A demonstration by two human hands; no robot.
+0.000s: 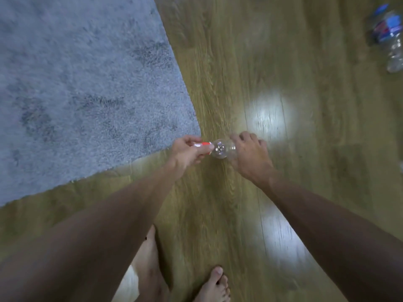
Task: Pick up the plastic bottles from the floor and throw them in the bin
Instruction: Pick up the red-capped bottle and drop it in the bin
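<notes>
A clear plastic bottle point(220, 149) with a red and white label lies sideways between my two hands, above the wood floor near the rug's corner. My left hand point(187, 153) grips its labelled end, fingers curled round it. My right hand point(248, 153) covers the other end from above, fingers curled over the clear plastic. More clear bottles with blue and red labels point(388, 33) lie on the floor at the far right. No bin is in view.
A grey shaggy rug point(82, 83) covers the upper left, its corner just left of my hands. Wood-look flooring point(283, 62) fills the remainder, with bright glare patches. My bare feet point(216, 286) stand at the bottom edge.
</notes>
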